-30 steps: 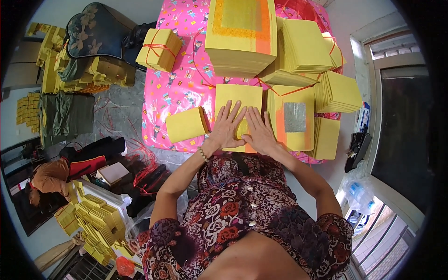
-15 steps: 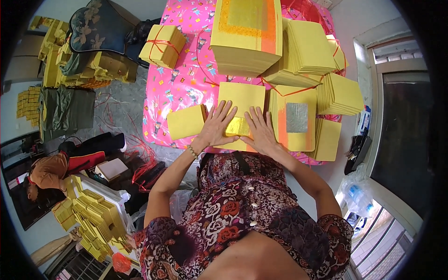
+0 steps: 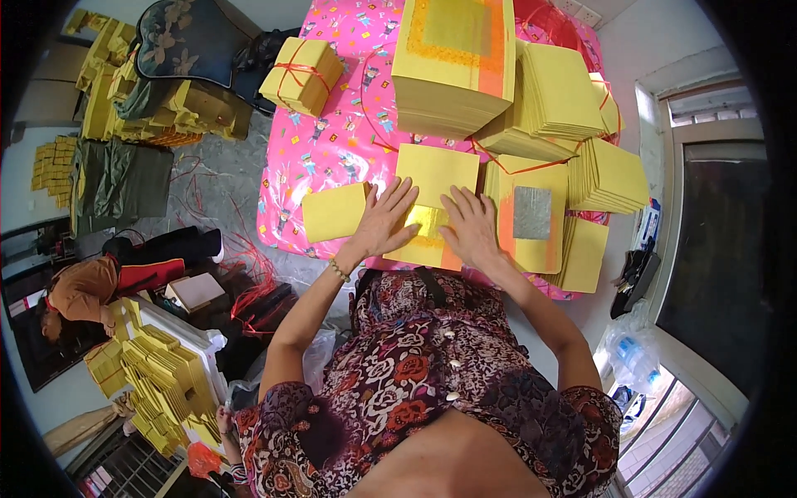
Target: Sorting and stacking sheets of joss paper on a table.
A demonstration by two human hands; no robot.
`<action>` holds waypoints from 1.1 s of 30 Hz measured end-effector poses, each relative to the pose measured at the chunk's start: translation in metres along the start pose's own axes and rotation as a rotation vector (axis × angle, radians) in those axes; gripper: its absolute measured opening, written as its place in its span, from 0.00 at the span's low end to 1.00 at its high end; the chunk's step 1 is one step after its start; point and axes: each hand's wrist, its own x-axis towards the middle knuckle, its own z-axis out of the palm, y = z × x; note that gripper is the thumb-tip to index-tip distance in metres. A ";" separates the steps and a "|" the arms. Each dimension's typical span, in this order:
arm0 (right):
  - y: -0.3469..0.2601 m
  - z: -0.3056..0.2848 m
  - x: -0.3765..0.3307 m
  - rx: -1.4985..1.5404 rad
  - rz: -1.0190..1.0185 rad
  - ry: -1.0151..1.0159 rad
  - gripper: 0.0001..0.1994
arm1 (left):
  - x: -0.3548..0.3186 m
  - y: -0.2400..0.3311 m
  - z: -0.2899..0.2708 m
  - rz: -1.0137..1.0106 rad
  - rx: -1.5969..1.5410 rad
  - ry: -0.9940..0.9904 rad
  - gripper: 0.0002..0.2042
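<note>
yellow paper (image 3: 437, 176) between and under both hands (image 3: 384, 224)

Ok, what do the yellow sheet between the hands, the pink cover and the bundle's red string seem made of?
Yellow sheet: probably paper, matte, since it barely reflects; its gold patch shines like foil.
Pink cover: likely glossy plastic, given its bright glare.
String: thin and evenly red, perhaps plastic; finish unclear.

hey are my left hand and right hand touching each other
Apart. The head view shows a gap between your left hand and right hand, with the shiny gold patch visible between the thumbs.
</note>
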 end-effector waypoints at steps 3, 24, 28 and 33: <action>0.011 -0.004 0.015 0.016 -0.035 0.142 0.30 | 0.002 0.008 0.000 -0.138 -0.280 0.344 0.29; 0.005 -0.038 0.027 0.060 -0.241 0.255 0.18 | 0.020 0.002 0.008 -0.675 -1.231 0.715 0.25; 0.002 -0.040 0.016 0.108 -0.118 0.281 0.18 | -0.041 -0.035 -0.015 -0.694 -1.272 0.716 0.19; 0.007 -0.021 -0.001 0.126 -0.073 0.225 0.17 | -0.114 -0.072 0.008 -0.745 -1.378 0.834 0.19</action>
